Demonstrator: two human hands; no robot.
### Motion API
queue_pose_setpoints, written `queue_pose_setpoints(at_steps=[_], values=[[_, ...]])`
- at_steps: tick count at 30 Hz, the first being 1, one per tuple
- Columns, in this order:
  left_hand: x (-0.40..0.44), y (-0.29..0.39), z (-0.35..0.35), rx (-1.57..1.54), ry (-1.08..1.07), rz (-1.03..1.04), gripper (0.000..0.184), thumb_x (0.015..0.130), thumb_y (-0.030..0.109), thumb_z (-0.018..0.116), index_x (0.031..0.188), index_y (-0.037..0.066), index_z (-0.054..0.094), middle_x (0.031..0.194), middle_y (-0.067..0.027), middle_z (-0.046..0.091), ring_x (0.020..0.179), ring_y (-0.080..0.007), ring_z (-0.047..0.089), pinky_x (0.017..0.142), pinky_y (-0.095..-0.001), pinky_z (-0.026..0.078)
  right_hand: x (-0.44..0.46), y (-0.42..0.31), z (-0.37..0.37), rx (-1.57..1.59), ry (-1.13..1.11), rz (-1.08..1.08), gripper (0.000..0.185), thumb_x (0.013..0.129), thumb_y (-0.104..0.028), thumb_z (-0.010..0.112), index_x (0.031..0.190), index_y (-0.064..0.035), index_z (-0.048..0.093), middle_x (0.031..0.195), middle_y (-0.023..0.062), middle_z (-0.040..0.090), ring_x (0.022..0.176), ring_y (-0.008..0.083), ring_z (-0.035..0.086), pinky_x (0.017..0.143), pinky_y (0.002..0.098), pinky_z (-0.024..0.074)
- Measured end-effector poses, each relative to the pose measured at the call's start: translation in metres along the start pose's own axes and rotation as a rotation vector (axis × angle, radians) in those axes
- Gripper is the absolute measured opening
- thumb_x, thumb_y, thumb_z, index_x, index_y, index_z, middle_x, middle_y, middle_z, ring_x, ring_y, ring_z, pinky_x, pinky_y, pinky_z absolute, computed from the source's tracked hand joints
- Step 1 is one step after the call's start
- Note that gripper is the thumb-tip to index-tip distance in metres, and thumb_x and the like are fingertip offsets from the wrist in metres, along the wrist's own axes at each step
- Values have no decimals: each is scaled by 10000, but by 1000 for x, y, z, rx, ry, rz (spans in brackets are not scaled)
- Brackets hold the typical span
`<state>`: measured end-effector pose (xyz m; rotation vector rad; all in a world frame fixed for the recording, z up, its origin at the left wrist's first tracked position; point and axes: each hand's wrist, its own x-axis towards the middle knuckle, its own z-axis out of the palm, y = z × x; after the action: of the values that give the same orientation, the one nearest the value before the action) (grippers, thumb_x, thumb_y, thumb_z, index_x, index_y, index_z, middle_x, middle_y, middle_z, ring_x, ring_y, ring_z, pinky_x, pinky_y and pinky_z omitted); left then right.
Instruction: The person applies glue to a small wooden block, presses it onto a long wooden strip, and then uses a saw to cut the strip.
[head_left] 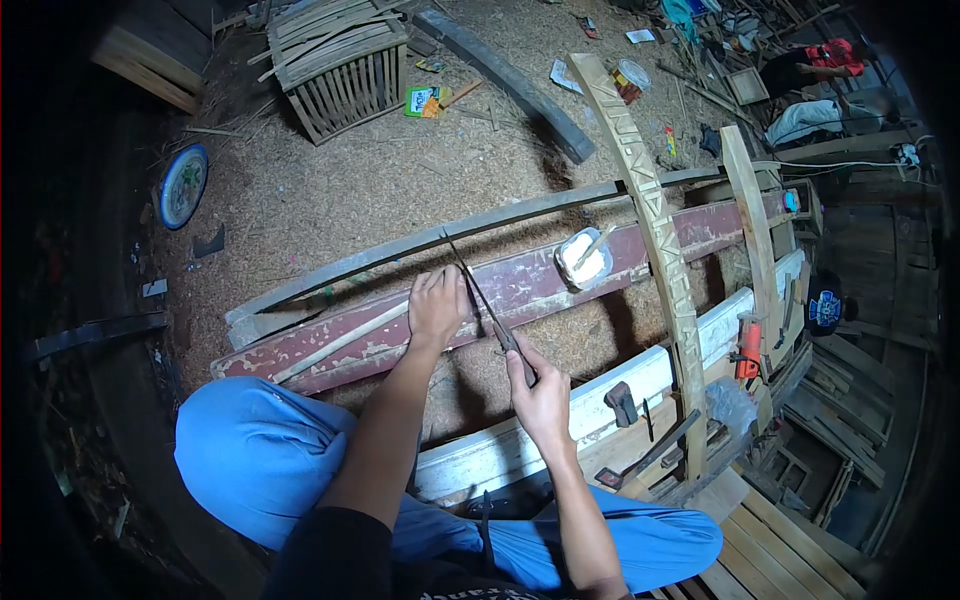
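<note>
My left hand [438, 305] is closed over the end of a pale wooden stick [345, 345] and presses it onto the dull red beam [250, 357]. In my right hand [540, 395] is the dark handle of a long-bladed tool [483, 293]. Its narrow blade points away from me, across the red beam just right of my left hand. The blade is seen edge-on, so I cannot tell whether it is a saw or a large knife. A white container [585, 260] with a brush or stick in it stands on the beam further right.
A carved plank [650, 205] crosses the red beam and the white beam [480, 457]. Near it lie a hammer [650, 450], a dark metal head [621, 404] and a red-orange power tool [749, 350]. A slatted crate [340, 75] stands on the shavings-covered floor. Another person [825, 65] is at far right.
</note>
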<state>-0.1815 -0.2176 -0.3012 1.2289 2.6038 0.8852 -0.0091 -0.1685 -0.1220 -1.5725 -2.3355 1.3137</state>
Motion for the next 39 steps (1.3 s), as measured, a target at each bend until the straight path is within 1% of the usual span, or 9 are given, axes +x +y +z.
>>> queue_pose_setpoints(at_steps=[6,9,11,17,21,29,32,36,39], values=[[-1,-1,1,4,11,1,196,992,193,540,1053,25,620,974,-165,705,964,-327,682,945,-450,486,-3,8,10,44,81,-96,376,1010,-267,632,1300,-39,707,1049,312,710,1000,450,718,894,465,560],[-1,1,1,25,-7,2,207,1004,200,532,1063,22,622,995,-165,712,977,-326,683,948,-449,486,-4,5,6,77,-9,99,381,1013,-274,632,1295,-30,707,1072,304,717,1027,442,717,917,444,559],[0,2,-1,4,-21,-12,219,1020,208,520,1068,21,623,1014,-165,718,988,-325,685,952,-448,486,-2,17,12,106,97,-62,379,1011,-273,641,1287,-24,711,1070,299,722,1028,429,725,908,427,563],[-1,2,0,-3,-7,-10,222,1028,213,518,1067,21,621,1017,-164,721,989,-327,686,954,-447,486,-5,16,11,138,84,10,366,999,-246,672,1278,-13,713,1079,285,730,1037,393,738,892,418,569],[-1,2,-2,5,-13,-17,221,1029,213,519,1065,23,625,1020,-163,722,993,-327,687,952,-446,487,-8,29,21,170,136,-63,355,999,-233,677,1267,-5,718,1073,289,730,1029,394,740,887,415,571],[-2,2,0,-36,85,90,194,1030,204,520,1006,29,600,983,-174,699,978,-331,672,954,-466,467,1,-10,14,378,242,-147,392,1019,-185,670,1369,-11,653,1113,258,752,1047,247,742,867,372,567],[-2,-1,1,8,39,67,199,1027,202,525,1032,21,606,988,-178,698,988,-330,671,954,-463,468,17,-18,9,327,264,-281,391,1020,-188,667,1369,-11,653,1154,270,737,1083,262,737,893,375,561],[-3,-2,1,3,8,63,212,1026,203,530,1071,14,614,1004,-184,702,998,-329,671,956,-460,468,14,3,20,243,200,-220,374,1021,-205,664,1334,0,675,1169,284,725,1116,280,730,909,369,555],[-4,-5,6,38,47,85,220,1027,202,530,1098,14,620,1034,-170,707,1017,-317,672,961,-454,465,6,19,29,211,185,-183,371,1020,-215,662,1323,-3,685,1078,301,731,1017,301,761,841,387,571]])
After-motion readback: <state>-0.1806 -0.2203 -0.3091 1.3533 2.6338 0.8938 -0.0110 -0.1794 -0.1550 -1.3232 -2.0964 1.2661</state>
